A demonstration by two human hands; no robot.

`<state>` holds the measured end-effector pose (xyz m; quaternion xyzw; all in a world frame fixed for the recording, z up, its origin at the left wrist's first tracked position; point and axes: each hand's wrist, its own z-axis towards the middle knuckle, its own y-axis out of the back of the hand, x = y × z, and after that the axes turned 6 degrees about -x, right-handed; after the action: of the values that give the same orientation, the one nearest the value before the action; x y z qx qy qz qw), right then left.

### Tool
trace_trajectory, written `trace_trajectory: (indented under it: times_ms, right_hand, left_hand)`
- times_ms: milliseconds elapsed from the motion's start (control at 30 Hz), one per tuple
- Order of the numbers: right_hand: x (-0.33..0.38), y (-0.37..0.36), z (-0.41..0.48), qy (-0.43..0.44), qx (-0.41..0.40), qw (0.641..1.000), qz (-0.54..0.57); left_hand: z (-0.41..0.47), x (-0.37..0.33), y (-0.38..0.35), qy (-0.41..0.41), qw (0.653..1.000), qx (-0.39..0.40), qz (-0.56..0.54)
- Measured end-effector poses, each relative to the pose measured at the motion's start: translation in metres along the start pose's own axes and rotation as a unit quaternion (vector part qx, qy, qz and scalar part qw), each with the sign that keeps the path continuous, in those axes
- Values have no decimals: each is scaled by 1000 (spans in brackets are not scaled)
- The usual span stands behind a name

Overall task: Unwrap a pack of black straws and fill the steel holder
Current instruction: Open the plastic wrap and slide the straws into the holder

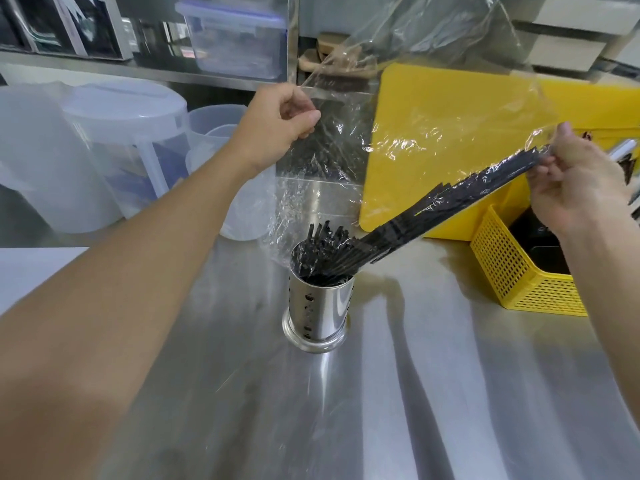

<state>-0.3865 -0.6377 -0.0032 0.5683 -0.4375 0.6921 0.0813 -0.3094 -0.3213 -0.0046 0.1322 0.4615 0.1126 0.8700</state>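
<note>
Steel counter (450, 393): left hand (277, 126) pinching wrap (433, 109), right hand (581, 188) gripping straws (450, 206) above holder (320, 306); should be tilting steeper.

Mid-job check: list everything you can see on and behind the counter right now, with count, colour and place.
steel holder: one, silver, centre of the counter, upright.
black straws: one bundle, black, lower ends in the holder, upper ends in the right hand.
clear wrap: one sheet, transparent, stretched between both hands.
yellow board: one, yellow, leaning behind the holder.
yellow basket: one, yellow, right of the holder.
plastic jugs: several, translucent white, back left.
lidded box: one, clear, on the back shelf.
counter: one, steel.
left hand: pinching the wrap.
right hand: gripping the straws.
</note>
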Motion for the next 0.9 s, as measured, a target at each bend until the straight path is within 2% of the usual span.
trace_trajectory:
  times_ms: [233, 733, 900]
  right_hand:
    - [2, -2, -4, -4, 37, 999, 21]
    - [4, -7, -8, -36, 71, 992, 98]
    - [8, -13, -16, -36, 73, 992, 101]
  left_hand:
    - [-2, 3, 3, 6, 1000, -19, -9]
    - [3, -2, 15, 0, 1000, -26, -15]
    - [-6, 5, 16, 20, 999, -38, -27]
